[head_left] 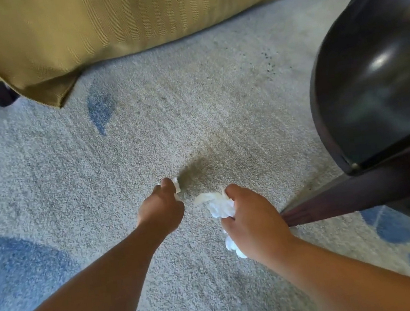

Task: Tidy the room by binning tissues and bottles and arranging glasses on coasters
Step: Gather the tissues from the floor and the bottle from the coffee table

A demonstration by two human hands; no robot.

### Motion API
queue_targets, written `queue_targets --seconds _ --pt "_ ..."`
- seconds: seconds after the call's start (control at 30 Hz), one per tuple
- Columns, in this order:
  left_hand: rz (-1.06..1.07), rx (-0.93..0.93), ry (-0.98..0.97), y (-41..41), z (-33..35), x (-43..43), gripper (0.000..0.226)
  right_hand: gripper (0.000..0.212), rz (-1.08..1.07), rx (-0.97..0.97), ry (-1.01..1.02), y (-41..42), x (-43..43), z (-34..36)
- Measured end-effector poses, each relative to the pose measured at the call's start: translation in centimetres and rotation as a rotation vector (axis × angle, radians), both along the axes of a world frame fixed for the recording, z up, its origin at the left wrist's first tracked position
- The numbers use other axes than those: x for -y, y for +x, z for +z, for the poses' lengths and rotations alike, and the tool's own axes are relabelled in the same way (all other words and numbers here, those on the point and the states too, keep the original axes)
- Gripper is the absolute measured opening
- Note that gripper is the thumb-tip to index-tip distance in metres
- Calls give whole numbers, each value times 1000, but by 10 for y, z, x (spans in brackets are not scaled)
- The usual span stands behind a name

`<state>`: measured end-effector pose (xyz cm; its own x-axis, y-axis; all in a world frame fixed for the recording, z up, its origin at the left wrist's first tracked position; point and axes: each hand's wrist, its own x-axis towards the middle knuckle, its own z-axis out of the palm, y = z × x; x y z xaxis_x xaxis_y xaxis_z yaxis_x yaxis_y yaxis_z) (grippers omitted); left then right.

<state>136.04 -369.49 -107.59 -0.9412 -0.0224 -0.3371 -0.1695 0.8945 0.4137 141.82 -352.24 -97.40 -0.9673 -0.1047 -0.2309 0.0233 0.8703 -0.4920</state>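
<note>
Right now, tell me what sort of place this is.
Most likely a living room in a home: a mustard fabric sofa stands on grey carpet with blue patches, near a dark glossy wooden table. The left hand grips a small tissue, the right hand a bigger tissue wad.

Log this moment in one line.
left hand: grips tissue | right hand: grips tissue wad | floor: carpet | binned: not yet

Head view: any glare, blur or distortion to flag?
Head view: glare patch on the dark glossy round table; wide-angle bending curves the edge of the mustard fabric sofa; the crumpled white tissue in the right hand looks fairly sharp.
</note>
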Motion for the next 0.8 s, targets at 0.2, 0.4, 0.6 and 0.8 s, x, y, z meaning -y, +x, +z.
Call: queue_targets --seconds 0.2,0.4,0.6,0.8 --pt "54 34 -35 15 -1 4 43 31 -13 0 4 13 -9 4" --pt "-199 227 -42 39 -12 3 45 22 -13 -14 -8 26 -17 18" --pt "-123 131 -64 39 16 -11 30 27 -57 -43 -44 34 -23 33" --pt "-132 35 34 42 58 -31 7 24 -41 -83 -59 42 -26 43"
